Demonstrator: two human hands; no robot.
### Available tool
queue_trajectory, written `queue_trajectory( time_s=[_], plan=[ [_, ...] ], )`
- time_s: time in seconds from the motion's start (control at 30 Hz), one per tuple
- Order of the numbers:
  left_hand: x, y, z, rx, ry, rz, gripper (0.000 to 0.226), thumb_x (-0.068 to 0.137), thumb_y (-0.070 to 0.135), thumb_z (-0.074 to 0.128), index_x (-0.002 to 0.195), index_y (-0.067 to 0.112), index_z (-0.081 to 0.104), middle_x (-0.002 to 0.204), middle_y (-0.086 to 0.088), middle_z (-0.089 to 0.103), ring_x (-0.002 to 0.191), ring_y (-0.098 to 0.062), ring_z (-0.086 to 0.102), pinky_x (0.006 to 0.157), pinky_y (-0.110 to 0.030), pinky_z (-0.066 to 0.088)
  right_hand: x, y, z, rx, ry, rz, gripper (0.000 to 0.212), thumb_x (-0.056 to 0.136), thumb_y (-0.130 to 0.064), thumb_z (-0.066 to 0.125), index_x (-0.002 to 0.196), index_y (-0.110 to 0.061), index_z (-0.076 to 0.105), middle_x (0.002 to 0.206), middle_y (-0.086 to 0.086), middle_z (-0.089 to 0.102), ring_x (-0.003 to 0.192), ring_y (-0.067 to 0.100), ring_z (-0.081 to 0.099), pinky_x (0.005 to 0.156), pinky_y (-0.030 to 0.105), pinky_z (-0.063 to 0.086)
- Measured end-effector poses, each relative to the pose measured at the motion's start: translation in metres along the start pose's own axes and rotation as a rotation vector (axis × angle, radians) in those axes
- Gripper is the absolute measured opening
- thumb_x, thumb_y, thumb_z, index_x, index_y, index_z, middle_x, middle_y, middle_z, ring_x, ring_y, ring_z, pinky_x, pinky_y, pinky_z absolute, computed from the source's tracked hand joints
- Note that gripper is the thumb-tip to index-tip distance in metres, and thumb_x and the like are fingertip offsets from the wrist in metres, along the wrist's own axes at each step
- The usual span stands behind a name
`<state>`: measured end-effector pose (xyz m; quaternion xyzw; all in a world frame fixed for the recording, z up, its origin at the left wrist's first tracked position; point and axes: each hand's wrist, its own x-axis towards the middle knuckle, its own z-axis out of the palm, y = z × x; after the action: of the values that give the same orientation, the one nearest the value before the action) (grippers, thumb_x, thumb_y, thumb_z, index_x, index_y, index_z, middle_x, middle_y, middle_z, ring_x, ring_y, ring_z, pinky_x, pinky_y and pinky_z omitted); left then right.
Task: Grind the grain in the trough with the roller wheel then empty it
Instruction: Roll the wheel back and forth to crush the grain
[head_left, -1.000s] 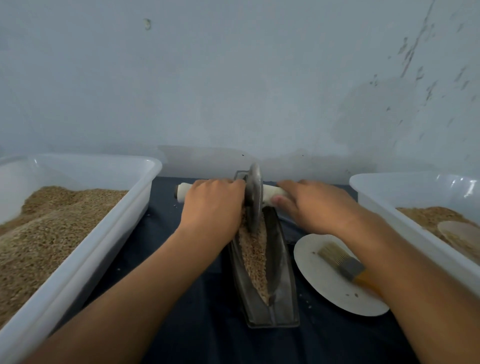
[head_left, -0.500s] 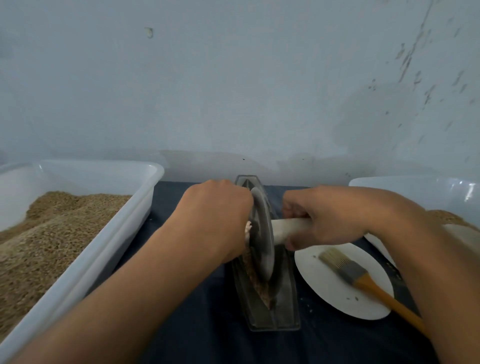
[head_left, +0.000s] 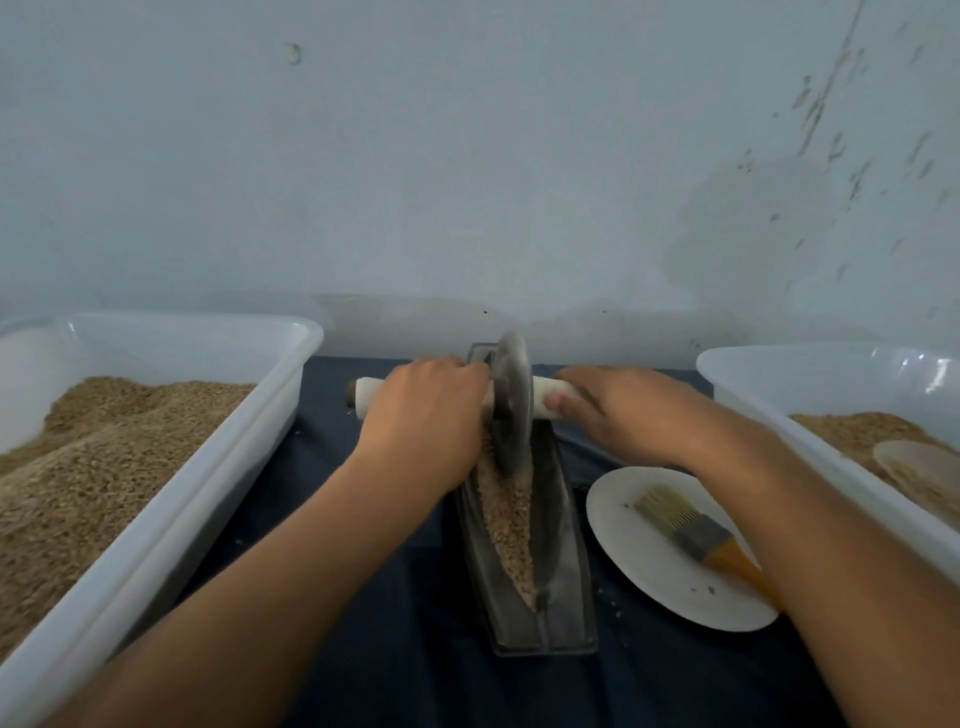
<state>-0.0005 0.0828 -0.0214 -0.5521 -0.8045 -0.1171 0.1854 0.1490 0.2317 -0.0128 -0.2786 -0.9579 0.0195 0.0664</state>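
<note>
With left hand (head_left: 423, 415) and right hand (head_left: 618, 410) gripping the white cylindrical axle handle (head_left: 545, 402), roll the grey metal roller wheel (head_left: 511, 402) evenly through brown grain (head_left: 506, 514) along the narrow dark metal trough (head_left: 558, 545).

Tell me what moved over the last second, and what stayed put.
The roller wheel rolled toward the person along the trough, then back to its far end. Left hand and right hand kept their grip on the axle handle throughout. Grain, brush, plate and both tubs stayed put.
</note>
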Motion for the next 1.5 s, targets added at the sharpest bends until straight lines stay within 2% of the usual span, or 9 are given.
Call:
queue_trajectory(
  time_s=[0.07, 0.17, 0.33, 0.43, 0.6, 0.8, 0.93, 1.1, 1.5],
  plan=[
    [0.001, -0.002, 0.004, 0.004, 0.026, 0.020, 0.019, 0.094, 0.023, 0.053, 0.113, 0.025, 0.054, 0.104, 0.001, 0.061, 0.096, -0.021, 0.058, 0.081, -0.037, 0.047, 0.002, 0.000, 0.004, -0.030, 0.059, -0.007, 0.043, 0.099, -0.063, 0.027, 0.116, -0.033, 0.053, 0.102, -0.003, 0.064, 0.090, 0.020, 0.059, 0.079, 0.045, 0.052],
    [0.000, -0.003, 0.001, 0.062, 0.003, 0.023, 0.017, 0.092, 0.024, 0.053, 0.109, 0.023, 0.051, 0.099, 0.002, 0.061, 0.084, -0.020, 0.055, 0.070, -0.033, 0.041, 0.001, -0.002, -0.002, -0.025, 0.036, -0.029, 0.045, 0.097, -0.066, 0.030, 0.114, -0.032, 0.056, 0.099, -0.004, 0.065, 0.087, 0.019, 0.059, 0.076, 0.042, 0.052],
    [-0.007, 0.002, -0.022, 0.130, -0.127, 0.058, 0.017, 0.086, 0.029, 0.058, 0.101, 0.026, 0.049, 0.079, 0.007, 0.048, 0.070, -0.017, 0.045, 0.061, -0.031, 0.038, -0.010, -0.009, -0.026, -0.012, -0.171, -0.036, 0.037, 0.089, -0.071, 0.047, 0.102, -0.036, 0.053, 0.088, -0.011, 0.061, 0.078, 0.010, 0.057, 0.062, 0.034, 0.043],
    [-0.017, 0.010, -0.042, 0.162, -0.115, 0.081, 0.018, 0.082, 0.032, 0.060, 0.079, 0.029, 0.042, 0.072, 0.009, 0.043, 0.063, -0.014, 0.042, 0.054, -0.028, 0.032, -0.022, -0.015, -0.039, -0.034, -0.263, -0.031, 0.041, 0.078, -0.073, 0.059, 0.094, -0.037, 0.051, 0.087, -0.012, 0.062, 0.078, 0.010, 0.059, 0.062, 0.032, 0.045],
    [-0.026, 0.019, -0.056, 0.216, -0.096, 0.122, 0.032, 0.079, 0.034, 0.068, 0.075, 0.026, 0.037, 0.066, 0.009, 0.035, 0.053, -0.009, 0.029, 0.045, -0.026, 0.021, -0.033, -0.022, -0.050, -0.035, -0.339, -0.041, 0.043, 0.070, -0.071, 0.071, 0.091, -0.039, 0.052, 0.087, -0.013, 0.061, 0.077, 0.008, 0.059, 0.061, 0.028, 0.046],
    [-0.017, 0.012, -0.039, 0.156, -0.101, 0.023, 0.026, 0.083, 0.030, 0.059, 0.071, 0.026, 0.037, 0.070, 0.008, 0.040, 0.057, -0.012, 0.035, 0.055, -0.031, 0.030, -0.020, -0.015, -0.033, -0.014, -0.236, -0.028, 0.030, 0.084, -0.067, 0.058, 0.096, -0.041, 0.049, 0.090, -0.016, 0.060, 0.081, 0.005, 0.056, 0.063, 0.032, 0.043],
    [-0.006, 0.001, -0.018, 0.079, -0.071, -0.055, 0.009, 0.085, 0.024, 0.056, 0.087, 0.029, 0.049, 0.071, 0.008, 0.041, 0.065, -0.017, 0.042, 0.057, -0.032, 0.031, -0.005, -0.009, -0.013, -0.028, -0.068, -0.026, 0.032, 0.095, -0.064, 0.042, 0.106, -0.035, 0.053, 0.093, -0.007, 0.061, 0.081, 0.014, 0.057, 0.066, 0.036, 0.047],
    [0.000, -0.009, 0.003, -0.002, -0.006, -0.021, 0.017, 0.092, 0.027, 0.051, 0.109, 0.029, 0.049, 0.093, 0.004, 0.061, 0.081, -0.022, 0.057, 0.068, -0.035, 0.038, 0.003, -0.004, 0.003, -0.045, 0.089, -0.060, 0.040, 0.099, -0.062, 0.032, 0.112, -0.031, 0.054, 0.099, -0.003, 0.062, 0.085, 0.019, 0.058, 0.075, 0.043, 0.052],
    [-0.021, 0.011, -0.054, 0.240, -0.185, 0.008, 0.022, 0.081, 0.053, 0.059, 0.094, 0.035, 0.058, 0.074, 0.009, 0.046, 0.061, -0.012, 0.041, 0.050, -0.027, 0.025, -0.021, -0.009, -0.039, 0.095, -0.294, -0.077, 0.033, 0.079, -0.063, 0.069, 0.096, -0.039, 0.054, 0.086, -0.016, 0.064, 0.073, 0.001, 0.060, 0.064, 0.027, 0.047]
  ],
)
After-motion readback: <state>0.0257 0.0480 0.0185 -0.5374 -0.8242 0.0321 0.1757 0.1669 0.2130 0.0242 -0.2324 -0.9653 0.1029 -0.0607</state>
